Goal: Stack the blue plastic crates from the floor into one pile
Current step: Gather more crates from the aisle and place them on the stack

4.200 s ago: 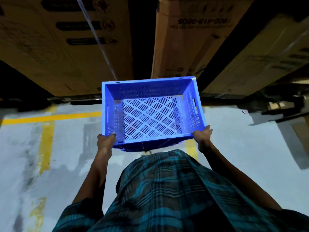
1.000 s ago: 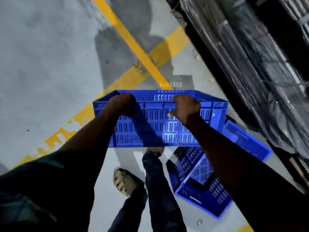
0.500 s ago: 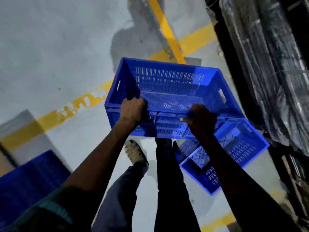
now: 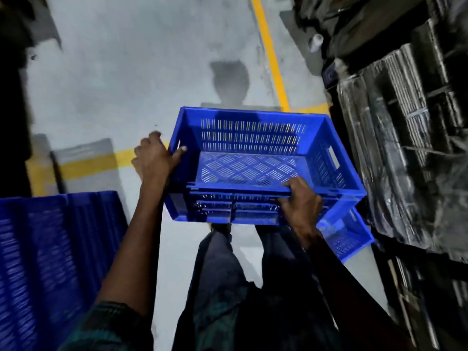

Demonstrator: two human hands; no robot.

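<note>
Three blue crates in view here. One carried crate (image 4: 255, 171) is up in the air over the person's legs, open side up, left hand (image 4: 154, 158) wrapped around its left rim and right hand (image 4: 300, 203) clamped on the near edge. A second crate (image 4: 347, 236) sits on the grey floor (image 4: 114, 84) right beneath it, mostly hidden. The third crate (image 4: 50, 262) fills the lower left, blurry.

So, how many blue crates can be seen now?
3: one crate held in both hands, one crate on the floor below it at right, one crate at lower left, blurred; maybe a stack.
</note>
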